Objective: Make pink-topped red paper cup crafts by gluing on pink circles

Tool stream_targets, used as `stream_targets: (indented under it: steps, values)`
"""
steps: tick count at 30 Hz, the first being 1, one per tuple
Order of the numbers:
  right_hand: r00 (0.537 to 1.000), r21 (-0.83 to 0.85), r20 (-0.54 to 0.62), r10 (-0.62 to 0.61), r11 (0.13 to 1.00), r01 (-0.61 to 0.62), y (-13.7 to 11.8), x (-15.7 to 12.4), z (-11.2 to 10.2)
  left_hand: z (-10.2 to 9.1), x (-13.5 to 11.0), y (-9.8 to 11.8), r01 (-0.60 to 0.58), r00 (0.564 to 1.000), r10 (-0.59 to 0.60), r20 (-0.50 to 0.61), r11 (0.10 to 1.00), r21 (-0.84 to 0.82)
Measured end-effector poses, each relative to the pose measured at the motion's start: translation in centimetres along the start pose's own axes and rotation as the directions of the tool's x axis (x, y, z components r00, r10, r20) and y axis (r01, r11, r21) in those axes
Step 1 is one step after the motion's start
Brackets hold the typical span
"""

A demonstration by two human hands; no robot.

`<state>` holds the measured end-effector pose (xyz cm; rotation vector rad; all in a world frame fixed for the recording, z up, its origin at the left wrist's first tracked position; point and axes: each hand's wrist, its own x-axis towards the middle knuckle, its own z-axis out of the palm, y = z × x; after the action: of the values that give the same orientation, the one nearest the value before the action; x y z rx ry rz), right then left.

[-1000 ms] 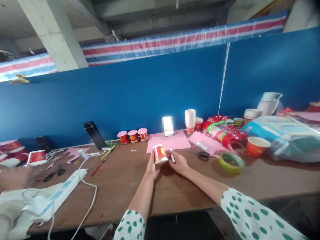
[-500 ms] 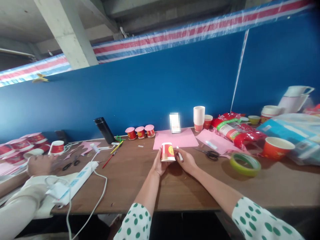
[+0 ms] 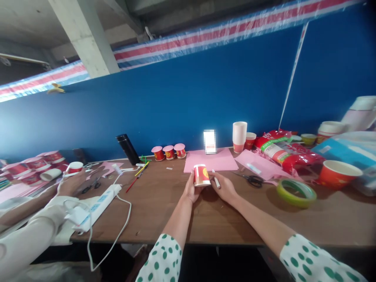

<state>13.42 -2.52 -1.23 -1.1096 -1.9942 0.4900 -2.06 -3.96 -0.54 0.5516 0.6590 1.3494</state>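
Note:
My left hand (image 3: pixel 192 188) is wrapped round a red paper cup (image 3: pixel 201 175) with a yellow emblem, raised a little over the brown table. The cup's pale base or rim shows at both ends. Close by on the right, my right hand (image 3: pixel 225 187) is closed on a white pen-like marker (image 3: pixel 216 181); its fingertips are near the cup, and I cannot tell whether they touch it. Behind both hands lie pink paper sheets (image 3: pixel 194 161). Three red cups with pink paper discs on top (image 3: pixel 169 152) stand left of the sheets.
Scissors (image 3: pixel 254 180), a roll of green tape (image 3: pixel 296 193), an orange cup (image 3: pixel 339 175) and a red plastic bag (image 3: pixel 293 154) lie to the right. Leftward are a power strip (image 3: pixel 101 205) with a white cable, a black flask (image 3: pixel 128 149) and a co-worker's hand (image 3: pixel 70 183) at a cup.
The view has shifted slightly, so the table things appear farther right. The co-worker's hand has moved onto a red cup. My hands keep hold of the cup and marker.

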Motion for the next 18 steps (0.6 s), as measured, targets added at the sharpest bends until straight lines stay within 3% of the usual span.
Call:
stream_targets:
  steps: [18]
  values:
    - [0.999,-0.014,0.024,0.037,0.999,-0.037,0.03,0.06,-0.1,0.06,0.06,-0.19,-0.025,1.0,0.024,0.007,1.0,0.014]
